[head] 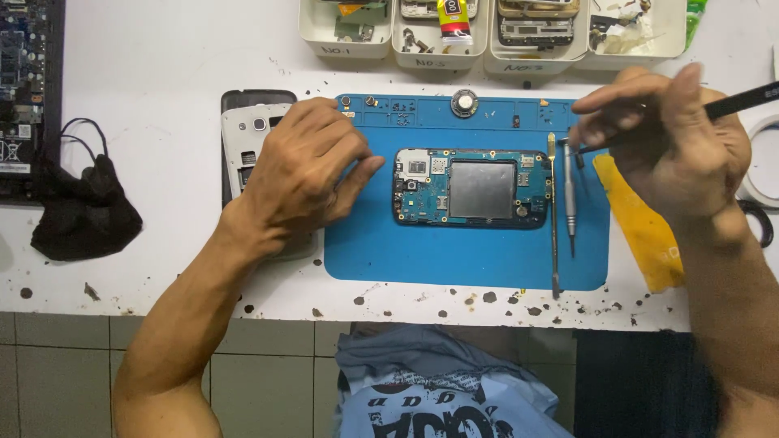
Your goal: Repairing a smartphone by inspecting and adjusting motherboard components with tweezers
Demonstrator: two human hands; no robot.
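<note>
On the blue mat (381,251) lies one opened phone (472,188), board up, just right of the left hand (304,174), whose loosely curled fingers (361,172) hold nothing and stop just short of its left edge; the right hand (665,142), near the phone's right end, pinches a black tool (742,100), tip by two tools lying upright on the mat: a metal screwdriver (570,199) and a thin pry bar (553,219). Four white bins (349,45) along the top hold small parts, frames and one glue tube (454,20). One white back cover (247,134) sits under the left hand; one black mask (81,211) lies far left.
</note>
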